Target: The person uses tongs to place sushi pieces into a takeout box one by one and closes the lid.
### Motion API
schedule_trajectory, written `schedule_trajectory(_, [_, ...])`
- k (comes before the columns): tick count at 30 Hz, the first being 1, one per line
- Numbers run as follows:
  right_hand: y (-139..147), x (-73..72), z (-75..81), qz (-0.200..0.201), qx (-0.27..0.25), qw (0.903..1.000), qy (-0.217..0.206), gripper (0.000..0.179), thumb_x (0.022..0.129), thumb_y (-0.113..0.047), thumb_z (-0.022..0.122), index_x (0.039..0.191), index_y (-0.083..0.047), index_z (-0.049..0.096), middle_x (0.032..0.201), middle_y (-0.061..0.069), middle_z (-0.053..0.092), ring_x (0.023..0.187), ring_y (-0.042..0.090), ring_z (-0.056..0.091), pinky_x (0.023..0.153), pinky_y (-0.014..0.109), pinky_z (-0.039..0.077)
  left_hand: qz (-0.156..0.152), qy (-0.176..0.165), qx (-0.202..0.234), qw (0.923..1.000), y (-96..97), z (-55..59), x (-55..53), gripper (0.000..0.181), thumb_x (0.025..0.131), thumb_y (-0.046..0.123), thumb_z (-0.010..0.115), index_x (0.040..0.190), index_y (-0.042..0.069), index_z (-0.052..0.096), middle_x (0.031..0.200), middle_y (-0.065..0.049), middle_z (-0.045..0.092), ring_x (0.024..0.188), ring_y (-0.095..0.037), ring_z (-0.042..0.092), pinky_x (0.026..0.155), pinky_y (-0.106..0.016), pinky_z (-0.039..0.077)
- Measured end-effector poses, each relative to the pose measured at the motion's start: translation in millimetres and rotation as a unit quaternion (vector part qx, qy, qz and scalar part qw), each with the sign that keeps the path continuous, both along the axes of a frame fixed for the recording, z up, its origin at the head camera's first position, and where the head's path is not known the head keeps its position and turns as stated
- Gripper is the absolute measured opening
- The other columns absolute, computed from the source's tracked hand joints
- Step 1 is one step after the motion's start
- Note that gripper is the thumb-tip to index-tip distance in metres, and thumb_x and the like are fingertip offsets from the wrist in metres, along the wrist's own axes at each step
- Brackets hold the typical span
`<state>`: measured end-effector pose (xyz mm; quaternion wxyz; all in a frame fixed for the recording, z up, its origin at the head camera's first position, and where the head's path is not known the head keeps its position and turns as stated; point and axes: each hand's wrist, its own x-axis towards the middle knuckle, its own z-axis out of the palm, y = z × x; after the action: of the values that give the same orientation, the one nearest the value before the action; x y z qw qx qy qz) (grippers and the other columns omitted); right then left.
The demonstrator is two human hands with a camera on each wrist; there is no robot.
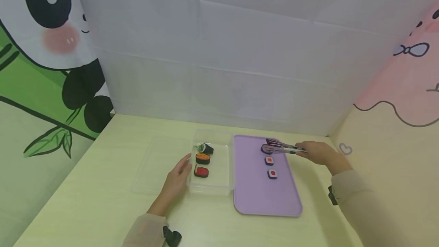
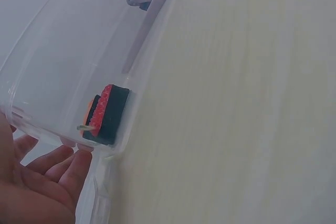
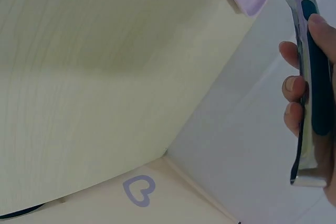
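My right hand [image 1: 317, 152] grips metal serving tongs [image 3: 315, 72] with dark handle pads. Their heads are over the far part of the purple tray [image 1: 264, 197], at a dark toy sushi piece [image 1: 264, 149] they partly cover; whether they pinch it I cannot tell. Nearer on the tray lie an orange-centred sushi roll [image 1: 269, 160] and a red-centred one [image 1: 272, 174]. My left hand [image 1: 177, 176] touches the left side of a clear plastic box [image 1: 214, 189], fingertips against its outer wall. Inside stand a green-topped piece [image 1: 207, 148], an orange-topped piece [image 1: 202, 158] and a red-topped piece [image 1: 201, 172].
A clear flat lid [image 1: 154, 167] lies on the pale wooden table [image 1: 89, 193], left of the box. Box and tray stand side by side. A white backdrop [image 1: 219, 68] rises behind the table, and a printed side wall [image 1: 394, 155] is close to my right arm.
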<state>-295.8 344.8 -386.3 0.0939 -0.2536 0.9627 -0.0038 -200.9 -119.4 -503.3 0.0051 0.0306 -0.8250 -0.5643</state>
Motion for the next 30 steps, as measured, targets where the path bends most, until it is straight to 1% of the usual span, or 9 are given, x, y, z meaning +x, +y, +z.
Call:
schedule_trajectory(5, [-3, -5.8, -8.9, 0.012, -0.007, 0.9999, 0.0, 0.038, 0.1, -0.024, 0.055, 0.126, 0.004, 0.061, 0.115, 0.018, 0.065, 0.108, 0.041, 0.06, 0.086, 0.055, 0.048, -0.003, 0.0, -0.003, 1.0, 0.4, -1.5, 0.0, 0.047, 0.105, 0.028, 0.045, 0.15, 0.015, 0.039, 0.144, -0.022, 0.045, 0.132, -0.041, 0.041, 0.107, -0.058, 0.031])
schedule_trajectory(9, [-11, -5.6, -6.5, 0.02, -0.024, 0.9994, 0.013, 0.04, 0.101, -0.024, 0.054, 0.128, 0.006, 0.059, 0.119, 0.021, 0.063, 0.111, 0.041, 0.058, 0.09, 0.055, 0.047, -0.003, 0.001, -0.004, 1.0, 0.4, -3.4, -0.6, 0.047, 0.105, 0.028, 0.045, 0.15, 0.015, 0.039, 0.144, -0.022, 0.045, 0.131, -0.041, 0.042, 0.106, -0.058, 0.032])
schedule_trajectory(13, [-34, -1.2, 8.3, 0.048, -0.053, 0.9965, 0.043, 0.04, 0.101, -0.023, 0.056, 0.127, 0.006, 0.06, 0.122, 0.022, 0.062, 0.112, 0.041, 0.058, 0.092, 0.055, 0.046, -0.004, 0.007, -0.005, 1.0, -0.9, -2.9, -0.4, 0.047, 0.105, 0.028, 0.045, 0.15, 0.015, 0.04, 0.143, -0.023, 0.046, 0.131, -0.041, 0.042, 0.106, -0.057, 0.032])
schedule_trajectory(17, [-69, 0.6, 25.2, 0.079, -0.06, 0.9929, 0.065, 0.04, 0.1, -0.025, 0.057, 0.127, 0.004, 0.061, 0.122, 0.02, 0.063, 0.112, 0.039, 0.059, 0.092, 0.054, 0.046, -0.004, 0.011, -0.005, 0.9999, -2.4, -1.7, -0.8, 0.047, 0.105, 0.028, 0.044, 0.15, 0.015, 0.039, 0.143, -0.023, 0.046, 0.131, -0.041, 0.042, 0.106, -0.057, 0.032])
schedule_trajectory(21, [-101, -2.1, 32.5, 0.091, -0.049, 0.9931, 0.056, 0.043, 0.101, -0.027, 0.055, 0.132, 0.003, 0.058, 0.127, 0.019, 0.061, 0.116, 0.037, 0.057, 0.095, 0.053, 0.045, -0.003, 0.01, 0.0, 0.9999, -3.0, -2.0, -1.8, 0.047, 0.105, 0.028, 0.045, 0.15, 0.015, 0.039, 0.144, -0.022, 0.045, 0.131, -0.041, 0.042, 0.107, -0.057, 0.031])
schedule_trajectory(23, [-113, -4.6, 31.3, 0.097, -0.041, 0.9932, 0.05, 0.043, 0.101, -0.028, 0.055, 0.133, 0.002, 0.057, 0.128, 0.018, 0.06, 0.117, 0.036, 0.057, 0.096, 0.052, 0.045, -0.003, 0.009, 0.003, 1.0, -2.6, -2.6, -2.2, 0.047, 0.105, 0.027, 0.045, 0.15, 0.014, 0.04, 0.144, -0.022, 0.045, 0.131, -0.041, 0.042, 0.107, -0.057, 0.032])
schedule_trajectory(25, [-123, -8.7, 26.4, 0.103, -0.033, 0.9931, 0.045, 0.043, 0.101, -0.028, 0.055, 0.133, 0.0, 0.058, 0.128, 0.016, 0.061, 0.116, 0.034, 0.058, 0.095, 0.05, 0.046, -0.004, 0.009, 0.003, 0.9999, -2.3, -3.8, -2.5, 0.047, 0.105, 0.027, 0.045, 0.15, 0.014, 0.04, 0.144, -0.022, 0.045, 0.13, -0.041, 0.043, 0.106, -0.057, 0.032])
schedule_trajectory(30, [-137, -18.7, 13.6, 0.118, -0.015, 0.9924, 0.033, 0.043, 0.101, -0.03, 0.055, 0.133, -0.002, 0.058, 0.124, 0.013, 0.064, 0.112, 0.03, 0.061, 0.093, 0.047, 0.049, -0.001, 0.013, 0.004, 0.9999, -1.7, -5.2, -2.0, 0.046, 0.105, 0.027, 0.046, 0.149, 0.015, 0.04, 0.143, -0.022, 0.046, 0.13, -0.041, 0.043, 0.106, -0.057, 0.032])
